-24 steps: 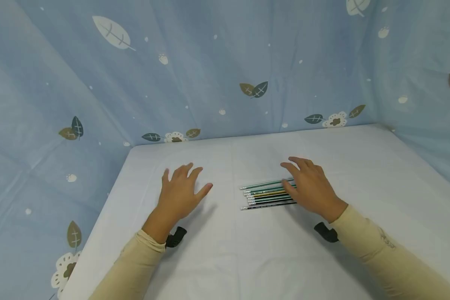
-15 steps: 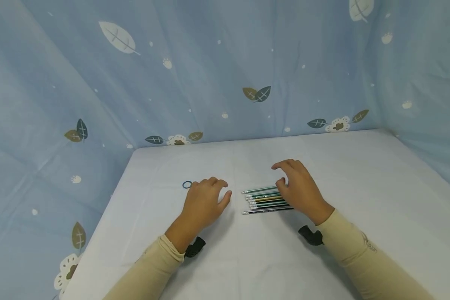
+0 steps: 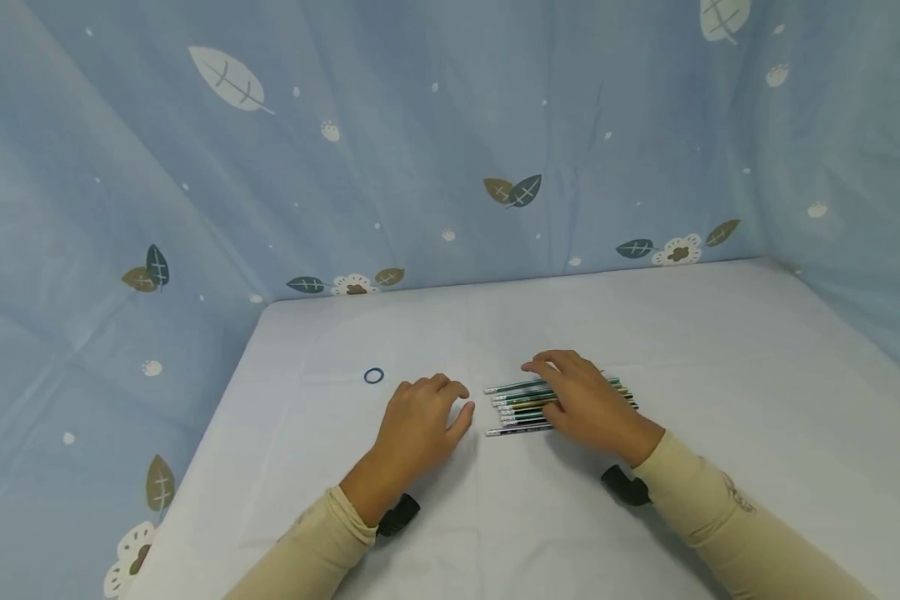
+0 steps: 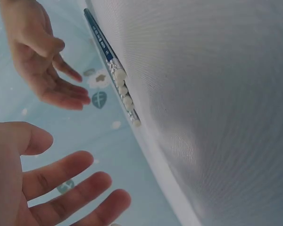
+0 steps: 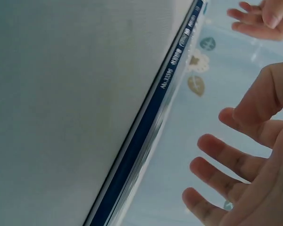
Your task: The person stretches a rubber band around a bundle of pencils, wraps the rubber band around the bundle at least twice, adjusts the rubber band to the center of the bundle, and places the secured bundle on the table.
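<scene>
Several pencils (image 3: 521,404) lie side by side on the white table, their eraser ends pointing left. Over their middle hovers my right hand (image 3: 588,408), its fingers loosely bent and holding nothing. In the right wrist view a dark blue pencil (image 5: 148,113) with printed lettering lies apart from the fingers of that hand (image 5: 254,165). To the left of the erasers my left hand (image 3: 420,429) hangs above the cloth, fingers spread and relaxed. The left wrist view has the white eraser ends (image 4: 125,96) beyond this hand (image 4: 61,183), not touching it.
A small blue ring (image 3: 373,376) lies on the white table (image 3: 682,333), behind and left of the left hand. A blue curtain (image 3: 420,167) with leaf prints hangs along the table's back and sides. Black wrist mounts (image 3: 625,486) show below each wrist.
My left hand has moved right towards the eraser ends, uncovering the blue ring. My right hand has shifted left and lower over the pencils, and their right ends now show.
</scene>
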Available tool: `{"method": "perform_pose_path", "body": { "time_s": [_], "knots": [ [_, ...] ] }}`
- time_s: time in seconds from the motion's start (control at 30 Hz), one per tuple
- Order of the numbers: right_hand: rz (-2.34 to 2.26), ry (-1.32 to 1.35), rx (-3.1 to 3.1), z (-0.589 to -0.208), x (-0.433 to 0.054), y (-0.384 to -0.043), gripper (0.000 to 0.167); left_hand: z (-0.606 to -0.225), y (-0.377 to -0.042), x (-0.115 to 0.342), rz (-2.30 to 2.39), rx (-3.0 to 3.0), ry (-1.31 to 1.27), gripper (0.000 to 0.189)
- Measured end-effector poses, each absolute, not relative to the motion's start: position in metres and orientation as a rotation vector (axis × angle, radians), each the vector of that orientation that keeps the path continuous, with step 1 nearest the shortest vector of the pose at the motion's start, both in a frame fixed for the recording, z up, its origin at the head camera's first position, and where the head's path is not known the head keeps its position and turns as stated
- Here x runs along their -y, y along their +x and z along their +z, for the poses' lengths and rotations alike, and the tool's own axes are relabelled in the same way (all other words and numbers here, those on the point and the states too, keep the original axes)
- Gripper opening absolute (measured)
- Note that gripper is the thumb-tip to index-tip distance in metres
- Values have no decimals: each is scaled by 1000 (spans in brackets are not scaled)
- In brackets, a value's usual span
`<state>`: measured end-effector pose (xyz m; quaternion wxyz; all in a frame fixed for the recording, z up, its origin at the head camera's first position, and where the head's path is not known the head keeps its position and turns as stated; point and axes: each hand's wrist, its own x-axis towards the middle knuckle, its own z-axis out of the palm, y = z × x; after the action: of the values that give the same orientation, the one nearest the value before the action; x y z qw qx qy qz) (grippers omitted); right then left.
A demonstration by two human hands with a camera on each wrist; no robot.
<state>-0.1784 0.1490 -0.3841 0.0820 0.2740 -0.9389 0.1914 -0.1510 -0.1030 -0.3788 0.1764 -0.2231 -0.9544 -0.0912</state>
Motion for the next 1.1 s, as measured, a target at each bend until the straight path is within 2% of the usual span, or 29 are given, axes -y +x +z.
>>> {"method": "perform_pose_path", "body": {
  "time_s": [0.4, 0.67, 1.1],
  "knots": [
    [307, 884, 2969, -387, -160, -170, 76, -377, -153, 99, -198, 2683, -657, 20],
    [264, 897, 2976, -392, -166, -172, 78, -378, -149, 101, -190, 2705, -645, 19],
    [257, 950, 2982, -396, -157, -177, 72, -382, -151, 107, -196, 2696, -651, 19]
  ]
}}
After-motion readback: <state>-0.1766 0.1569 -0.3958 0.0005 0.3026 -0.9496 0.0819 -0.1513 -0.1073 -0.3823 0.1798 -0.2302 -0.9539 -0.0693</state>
